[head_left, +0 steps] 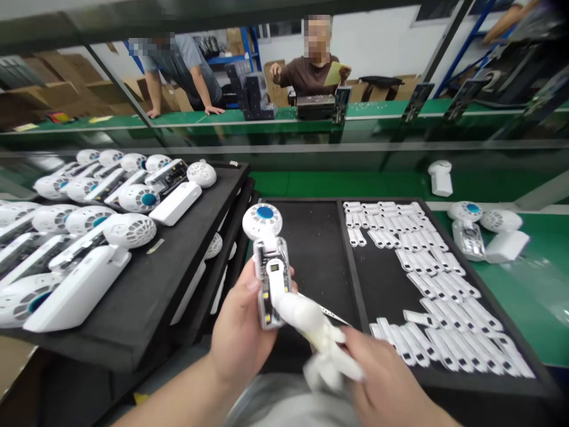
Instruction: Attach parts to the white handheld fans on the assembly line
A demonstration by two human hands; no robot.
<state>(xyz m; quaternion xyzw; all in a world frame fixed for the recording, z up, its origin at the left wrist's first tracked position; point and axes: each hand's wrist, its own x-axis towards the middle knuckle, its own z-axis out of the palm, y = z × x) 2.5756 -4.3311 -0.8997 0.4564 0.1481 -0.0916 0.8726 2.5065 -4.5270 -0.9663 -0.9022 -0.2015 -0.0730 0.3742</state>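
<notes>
My left hand (242, 332) is wrapped round the handle of a small white hand fan (269, 261) with a blue hub, its open body showing the circuit board. My right hand (377, 379) wears white finger cots. Its fingers are closed and one finger presses a small white strip onto the fan's handle, near a thin metal tool. Both hands hover over a black foam tray (311, 249).
Stacked black trays (178, 261) on the left hold several white fans. A black tray (386, 279) on the right carries rows of white strips. More fan parts (484, 234) lie on the green belt. Two people stand across the far bench.
</notes>
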